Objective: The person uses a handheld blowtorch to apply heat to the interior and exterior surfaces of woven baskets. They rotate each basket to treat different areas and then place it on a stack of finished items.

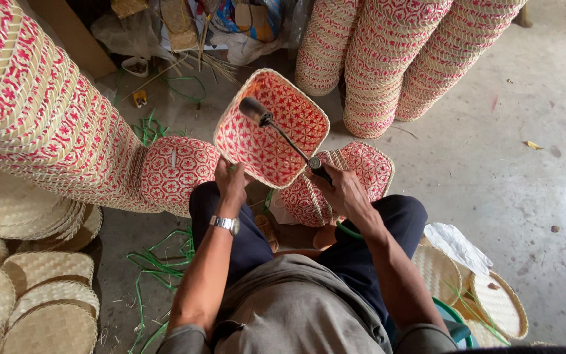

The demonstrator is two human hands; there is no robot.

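The fingers of the left hand (230, 178) are clamped on the near rim of a square woven basket (271, 128), red and straw-coloured, holding it tilted up over the knees with its open mouth facing the camera. The fingers of the right hand (342, 190) are closed around the handle end of a slim metal hammer (283, 137), whose shaft runs up across the basket's mouth so that the dark head sits just inside the far left rim.

By the look of it, the step in hand is tapping the basket's rim or inner wall into shape. The next blow calls for a steady left-hand grip and a short, light swing, since the weave is thin.

Tall stacks of matching baskets (47, 111) lean at left, more stacks (388, 59) stand behind, another basket (355, 174) lies under the right wrist, and green strips (158, 262) litter the floor (525, 164).
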